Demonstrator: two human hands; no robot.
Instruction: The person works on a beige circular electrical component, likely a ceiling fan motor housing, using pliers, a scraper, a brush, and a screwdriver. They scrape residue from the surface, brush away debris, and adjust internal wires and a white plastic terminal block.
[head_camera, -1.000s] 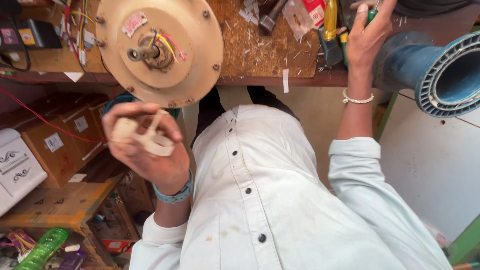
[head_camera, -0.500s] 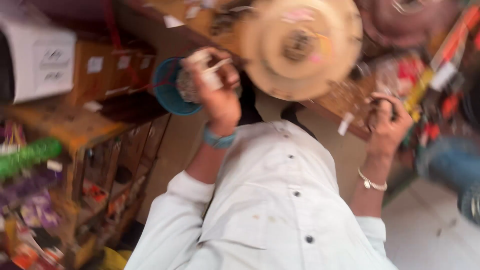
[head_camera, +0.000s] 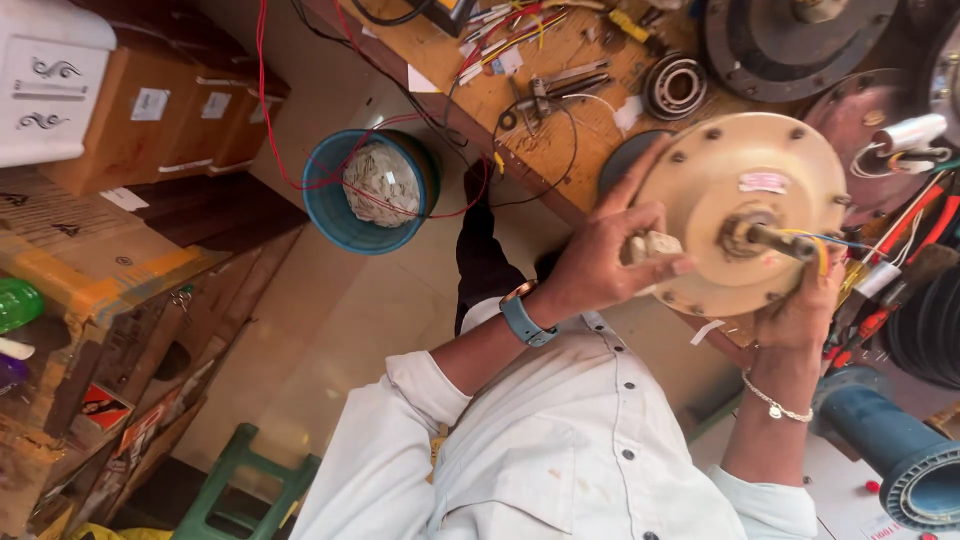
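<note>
A cream ceiling-fan motor housing (head_camera: 745, 215) sits at the right of centre in my view, tipped on edge at the rim of the wooden tabletop (head_camera: 545, 95) so its shaft and coloured leads face me. My left hand (head_camera: 600, 265) lies against the housing's left side, fingers spread over the disc and pinching a small pale wad (head_camera: 652, 246), likely cloth or tape. My right hand (head_camera: 800, 305) cups the lower right edge from beneath, fingers closed around the rim near the shaft, apparently to steady the disc. Beyond it, at upper right, a steel ball bearing (head_camera: 678, 85), a dark motor cover (head_camera: 790, 40) and loose tools lie within reach. At left of centre on the floor stands a blue bucket (head_camera: 345, 215), red wire looping over it.
</note>
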